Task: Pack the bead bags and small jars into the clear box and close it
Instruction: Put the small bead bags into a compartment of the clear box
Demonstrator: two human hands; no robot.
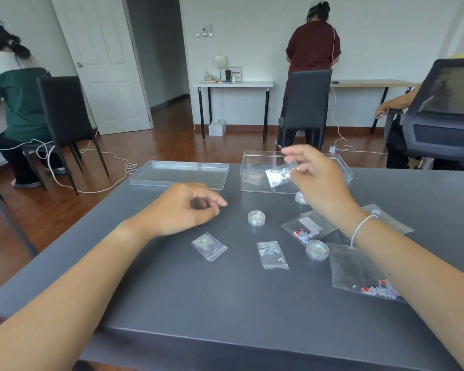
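Bead bags (272, 254) and jars (256, 218) lie on the table (172, 290) short of the box (252, 178). The left hand (185, 207) hovers loosely curled, empty; the right hand (314, 178) pinches one bag (278, 175) at the box's open top. Packing is under way; next, release it inside. The lid (180, 174) waits left of the box.

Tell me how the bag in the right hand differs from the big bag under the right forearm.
The held bag is small and hangs in the air by the clear box; the big bag lies flat on the table. The held bag's beads look pale; the big bag's include red ones. Both are clear plastic.
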